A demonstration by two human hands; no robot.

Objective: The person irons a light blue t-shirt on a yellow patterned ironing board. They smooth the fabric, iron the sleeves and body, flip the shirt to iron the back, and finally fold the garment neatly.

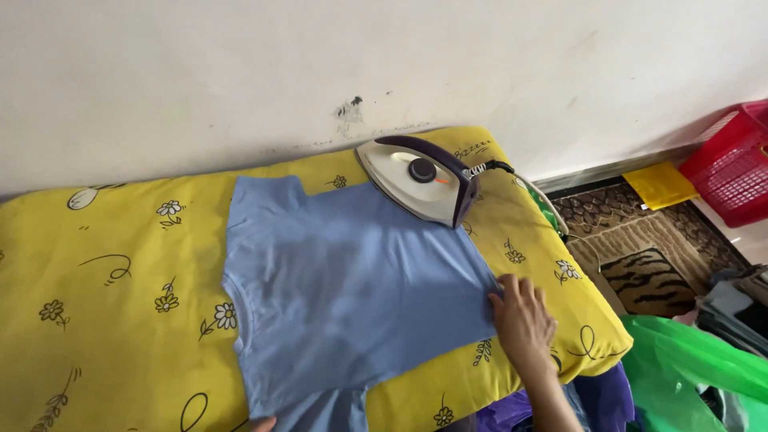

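A light blue T-shirt (352, 292) lies spread flat on a yellow flower-printed cushion (104, 288). My right hand (524, 320) rests palm down on the shirt's bottom hem at the right, fingers together and pressed on the cloth. Only a fingertip of my left hand (264, 422) shows at the bottom edge, touching the shirt near its lower sleeve. A white and purple electric iron (420, 178) stands tipped on its side at the cushion's far edge, just beyond the shirt, with its cord (528, 186) running off to the right.
A white wall (320, 72) runs behind the cushion. To the right lie a brown patterned rug (640, 240), a yellow cloth (660, 184), a red plastic basket (732, 164), a green plastic bag (688, 364) and purple cloth (596, 400) under the cushion's corner.
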